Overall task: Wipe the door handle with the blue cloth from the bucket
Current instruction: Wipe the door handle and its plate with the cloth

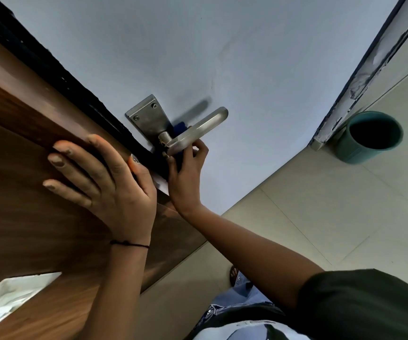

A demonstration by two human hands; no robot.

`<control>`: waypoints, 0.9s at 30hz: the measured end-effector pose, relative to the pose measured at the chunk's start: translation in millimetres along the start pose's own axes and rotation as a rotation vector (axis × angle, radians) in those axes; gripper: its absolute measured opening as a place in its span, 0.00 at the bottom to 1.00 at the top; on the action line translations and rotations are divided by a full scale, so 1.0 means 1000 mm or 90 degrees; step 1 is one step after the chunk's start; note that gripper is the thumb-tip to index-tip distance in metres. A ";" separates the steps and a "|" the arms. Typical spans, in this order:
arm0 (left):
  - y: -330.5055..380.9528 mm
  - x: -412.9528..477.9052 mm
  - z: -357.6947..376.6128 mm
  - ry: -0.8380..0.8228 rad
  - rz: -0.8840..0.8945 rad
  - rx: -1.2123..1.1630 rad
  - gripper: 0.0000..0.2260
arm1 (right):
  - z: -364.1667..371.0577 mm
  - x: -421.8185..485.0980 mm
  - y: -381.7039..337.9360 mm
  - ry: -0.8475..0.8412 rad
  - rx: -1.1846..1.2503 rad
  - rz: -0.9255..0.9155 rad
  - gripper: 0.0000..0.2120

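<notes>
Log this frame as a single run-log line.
stage: wiping | right hand: pressing blue cloth behind door handle | left hand: flat on wooden door edge | bucket: on floor

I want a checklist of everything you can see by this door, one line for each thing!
Surface: pale blue door, smudged near the handle.
Job's things: metal door handle on its plate; blue cloth bunched behind the lever; teal bucket on the floor.
Clutter: white object, lower left, unclear.
Grippers: left hand flat on the wooden door edge; right hand presses the cloth to the lever.
Cables: nothing seen.
Surroundings: beige tiled floor.
</notes>
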State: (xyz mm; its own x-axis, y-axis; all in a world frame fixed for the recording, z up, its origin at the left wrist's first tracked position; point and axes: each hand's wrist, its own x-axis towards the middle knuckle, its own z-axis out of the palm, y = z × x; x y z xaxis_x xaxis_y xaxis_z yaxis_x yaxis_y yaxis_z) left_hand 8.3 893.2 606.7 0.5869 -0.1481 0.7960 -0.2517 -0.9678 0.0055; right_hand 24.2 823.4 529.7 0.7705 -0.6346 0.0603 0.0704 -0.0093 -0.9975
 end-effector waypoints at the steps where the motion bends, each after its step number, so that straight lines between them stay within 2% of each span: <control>1: 0.000 0.000 0.000 -0.001 -0.001 0.001 0.25 | 0.004 0.000 -0.001 0.008 -0.012 -0.009 0.20; 5: 0.001 0.000 0.000 -0.010 -0.002 0.006 0.25 | 0.007 0.003 0.018 0.026 -0.087 -0.007 0.23; 11: 0.000 0.000 0.003 -0.001 0.000 0.024 0.25 | -0.005 0.002 0.051 -0.042 -0.239 0.066 0.35; 18: -0.001 0.000 0.005 0.019 0.047 0.061 0.26 | -0.054 0.016 0.070 -0.133 -0.308 0.085 0.33; 22: -0.005 0.001 0.009 0.058 0.066 0.065 0.38 | -0.100 0.013 0.048 -0.003 -0.157 0.063 0.31; 25: -0.004 0.001 0.009 0.069 0.054 0.067 0.39 | -0.120 0.009 0.017 0.085 -0.085 -0.010 0.25; 27: -0.002 0.001 0.009 0.064 0.057 0.066 0.39 | -0.113 0.010 0.000 0.079 -0.094 -0.089 0.25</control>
State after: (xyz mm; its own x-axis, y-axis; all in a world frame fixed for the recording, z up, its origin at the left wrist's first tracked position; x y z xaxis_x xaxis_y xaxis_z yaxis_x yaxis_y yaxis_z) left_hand 16.2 893.3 601.8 0.4848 -0.2193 0.8467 -0.2162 -0.9681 -0.1270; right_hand -39.4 729.7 526.3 0.6747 -0.7096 0.2030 0.0707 -0.2116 -0.9748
